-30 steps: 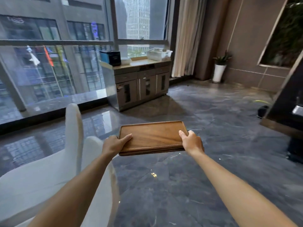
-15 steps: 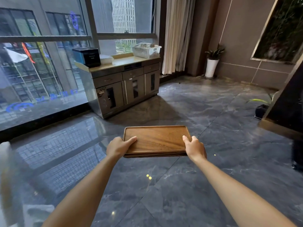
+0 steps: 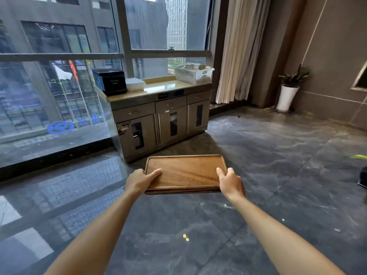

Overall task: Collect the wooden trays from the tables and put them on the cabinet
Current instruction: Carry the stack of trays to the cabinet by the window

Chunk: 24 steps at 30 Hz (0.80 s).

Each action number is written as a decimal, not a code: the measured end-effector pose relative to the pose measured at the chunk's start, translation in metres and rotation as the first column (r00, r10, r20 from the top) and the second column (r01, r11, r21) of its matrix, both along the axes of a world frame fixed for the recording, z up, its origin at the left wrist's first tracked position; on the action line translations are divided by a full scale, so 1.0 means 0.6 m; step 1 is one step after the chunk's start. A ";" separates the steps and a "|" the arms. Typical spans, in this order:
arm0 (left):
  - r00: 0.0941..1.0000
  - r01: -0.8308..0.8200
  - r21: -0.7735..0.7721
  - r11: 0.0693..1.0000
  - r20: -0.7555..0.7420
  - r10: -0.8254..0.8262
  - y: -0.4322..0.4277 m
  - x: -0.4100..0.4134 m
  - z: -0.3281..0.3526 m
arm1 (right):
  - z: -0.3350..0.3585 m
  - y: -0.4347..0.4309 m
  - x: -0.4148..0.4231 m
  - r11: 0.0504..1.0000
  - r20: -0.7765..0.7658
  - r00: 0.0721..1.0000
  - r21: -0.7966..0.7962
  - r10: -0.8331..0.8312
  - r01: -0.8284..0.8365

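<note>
Both hands hold the trays, a stack of at least two judging by the doubled near edge, level above the dark floor: the left hand clasps the left end, thumb on top, and the right hand clasps the right end likewise. The cabinet stands ahead by the window, well apart from the trays, with a black box, a white container and a white basket on top.

Cabinet top: black box, white basket.
</note>
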<state>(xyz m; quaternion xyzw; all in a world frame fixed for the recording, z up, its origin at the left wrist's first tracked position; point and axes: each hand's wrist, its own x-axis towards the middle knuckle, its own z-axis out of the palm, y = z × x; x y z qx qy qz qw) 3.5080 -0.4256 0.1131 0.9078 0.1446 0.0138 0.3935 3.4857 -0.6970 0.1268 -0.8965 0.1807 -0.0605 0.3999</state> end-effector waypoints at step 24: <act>0.991 -0.135 -0.011 0.991 -0.017 0.135 -0.054 1.083 -0.017 | -0.046 -0.049 1.162 0.988 0.006 0.989 -0.045 0.149 -0.149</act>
